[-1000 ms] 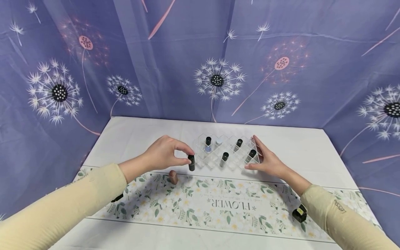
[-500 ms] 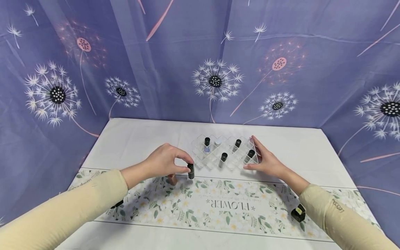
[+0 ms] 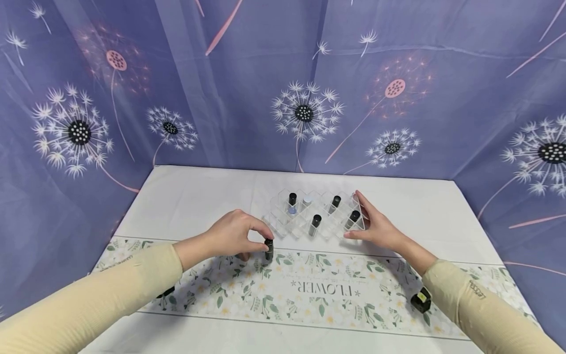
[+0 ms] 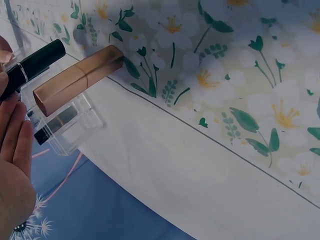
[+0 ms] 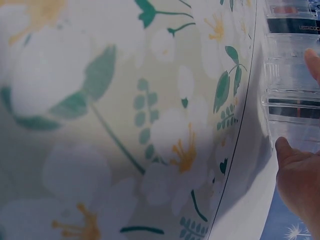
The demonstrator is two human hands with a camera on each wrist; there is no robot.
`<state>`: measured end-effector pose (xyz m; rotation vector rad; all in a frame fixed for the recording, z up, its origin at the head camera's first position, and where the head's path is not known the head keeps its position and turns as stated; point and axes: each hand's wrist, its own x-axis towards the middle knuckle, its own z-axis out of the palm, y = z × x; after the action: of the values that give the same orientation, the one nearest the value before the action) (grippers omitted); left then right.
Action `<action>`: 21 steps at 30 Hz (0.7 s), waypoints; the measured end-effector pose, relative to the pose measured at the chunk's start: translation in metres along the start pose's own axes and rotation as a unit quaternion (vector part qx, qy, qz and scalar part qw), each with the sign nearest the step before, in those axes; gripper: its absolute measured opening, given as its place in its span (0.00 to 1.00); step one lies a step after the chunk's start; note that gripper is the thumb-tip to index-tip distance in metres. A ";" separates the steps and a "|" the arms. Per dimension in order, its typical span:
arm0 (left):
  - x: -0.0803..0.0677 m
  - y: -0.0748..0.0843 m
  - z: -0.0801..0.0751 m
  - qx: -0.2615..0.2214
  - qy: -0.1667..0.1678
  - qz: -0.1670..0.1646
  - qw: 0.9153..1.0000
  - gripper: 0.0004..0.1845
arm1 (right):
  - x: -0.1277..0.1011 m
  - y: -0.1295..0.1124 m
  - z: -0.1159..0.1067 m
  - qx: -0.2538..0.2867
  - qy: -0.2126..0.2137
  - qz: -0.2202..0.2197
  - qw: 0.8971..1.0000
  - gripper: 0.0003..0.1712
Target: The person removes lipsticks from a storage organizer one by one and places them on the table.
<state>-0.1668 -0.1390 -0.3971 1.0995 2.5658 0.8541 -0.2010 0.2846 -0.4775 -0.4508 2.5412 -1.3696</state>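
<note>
Left hand [image 3: 230, 237] pinching a black tube [image 3: 268, 249]; right hand [image 3: 376, 227] against the clear organizer [image 3: 283, 227].

The left hand's thumb and fingertips are curled round the cap of the black tube, which stands upright on the far edge of the floral runner [image 3: 309, 295], just in front of the organizer's left end. A rose-gold tube [image 4: 75, 80] lies on the runner under the left hand, just beside the black tube. The right hand is open, with straight fingers touching the organizer's right end. The organizer sits near the middle of the tabletop [image 3: 199, 196] and holds several dark-capped tubes.
</note>
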 end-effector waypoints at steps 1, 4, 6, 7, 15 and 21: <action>0.000 -0.001 0.001 0.003 -0.001 0.000 1.000 0.12 | 0.000 0.000 0.000 0.001 0.000 0.000 1.000 0.76; 0.001 -0.003 0.002 0.016 0.003 0.002 1.000 0.12 | 0.000 0.000 0.000 0.003 -0.001 0.001 1.000 0.76; 0.001 -0.004 0.003 0.026 0.004 0.002 1.000 0.11 | 0.000 0.000 -0.001 0.002 0.000 0.001 1.000 0.76; 0.000 -0.004 0.003 0.029 0.003 0.000 1.000 0.11 | 0.000 0.000 0.000 0.001 0.000 0.001 1.000 0.76; -0.003 -0.008 0.006 0.030 -0.005 -0.006 1.000 0.11 | 0.000 -0.001 0.000 0.001 0.000 0.000 1.000 0.75; -0.004 -0.009 0.008 0.028 -0.006 -0.008 1.000 0.11 | -0.001 -0.001 0.000 0.001 -0.002 -0.001 1.000 0.75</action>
<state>-0.1663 -0.1438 -0.4089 1.0933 2.6001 0.7756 -0.2000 0.2837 -0.4765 -0.4542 2.5379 -1.3694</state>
